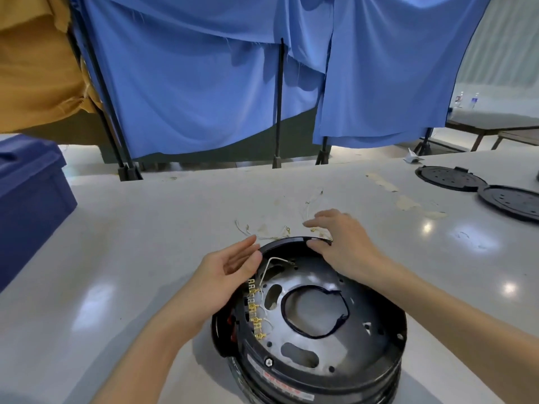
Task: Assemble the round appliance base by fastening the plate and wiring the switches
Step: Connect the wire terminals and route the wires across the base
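Note:
The round black appliance base lies open side up on the grey table in front of me. Inside it sits a metal plate with oval holes, a dark wire loop and a hex screw near the front rim. A row of brass switch terminals lines the left inner wall, with a white wire curving up from them. My left hand is open at the base's left rim. My right hand rests open on the far rim, its fingers over loose white wires on the table.
Two black round cover plates lie at the right on the table. A dark blue crate stands at the left edge. Blue cloth screens on black stands hang behind the table. Another table stands far right.

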The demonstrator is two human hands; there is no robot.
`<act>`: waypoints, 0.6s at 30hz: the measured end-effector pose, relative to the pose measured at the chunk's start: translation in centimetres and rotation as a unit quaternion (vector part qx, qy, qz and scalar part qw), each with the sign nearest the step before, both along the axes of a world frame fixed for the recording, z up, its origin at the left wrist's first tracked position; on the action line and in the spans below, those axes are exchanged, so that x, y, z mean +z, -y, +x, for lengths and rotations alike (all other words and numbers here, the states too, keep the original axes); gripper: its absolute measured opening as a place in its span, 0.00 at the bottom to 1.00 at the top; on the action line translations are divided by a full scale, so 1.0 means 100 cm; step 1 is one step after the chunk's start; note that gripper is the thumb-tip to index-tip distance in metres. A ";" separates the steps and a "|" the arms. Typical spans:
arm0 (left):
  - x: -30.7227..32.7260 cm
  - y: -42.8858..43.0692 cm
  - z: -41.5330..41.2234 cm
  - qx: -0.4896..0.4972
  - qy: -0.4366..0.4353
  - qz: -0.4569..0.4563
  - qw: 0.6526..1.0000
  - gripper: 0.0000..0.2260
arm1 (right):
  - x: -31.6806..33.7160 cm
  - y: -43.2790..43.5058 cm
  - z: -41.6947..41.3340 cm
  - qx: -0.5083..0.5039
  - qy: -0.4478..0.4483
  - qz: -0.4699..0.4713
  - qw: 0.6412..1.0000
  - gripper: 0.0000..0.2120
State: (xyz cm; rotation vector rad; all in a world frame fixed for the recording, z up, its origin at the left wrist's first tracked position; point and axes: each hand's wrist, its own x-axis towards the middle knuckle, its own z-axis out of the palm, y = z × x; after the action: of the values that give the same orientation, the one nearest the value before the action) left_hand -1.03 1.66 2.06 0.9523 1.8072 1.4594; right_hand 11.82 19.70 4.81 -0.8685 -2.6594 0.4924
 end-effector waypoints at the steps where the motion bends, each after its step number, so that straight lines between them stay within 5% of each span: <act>1: 0.002 -0.005 0.000 0.007 -0.009 -0.006 1.000 0.21 | -0.001 -0.001 -0.001 0.010 0.010 -0.037 0.999 0.15; 6: 0.000 -0.011 -0.007 0.038 -0.082 -0.036 0.995 0.09 | -0.006 0.005 -0.007 0.021 0.013 -0.042 0.999 0.12; 12: 0.005 -0.019 -0.016 0.012 -0.210 -0.070 0.975 0.07 | -0.007 0.019 -0.012 0.040 0.007 -0.049 0.998 0.08; 16: 0.003 -0.021 -0.018 -0.015 -0.218 -0.072 0.973 0.07 | 0.000 -0.007 -0.012 0.033 -0.046 -0.158 0.986 0.14; 18: 0.001 -0.022 -0.018 -0.011 -0.231 -0.067 0.970 0.06 | 0.000 -0.036 -0.016 -0.027 -0.090 -0.175 0.980 0.09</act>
State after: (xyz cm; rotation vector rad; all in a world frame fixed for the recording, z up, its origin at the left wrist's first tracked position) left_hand -2.86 3.87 2.11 1.3169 2.1820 1.1451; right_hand 10.17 23.31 4.77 -0.9380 -2.4144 0.9966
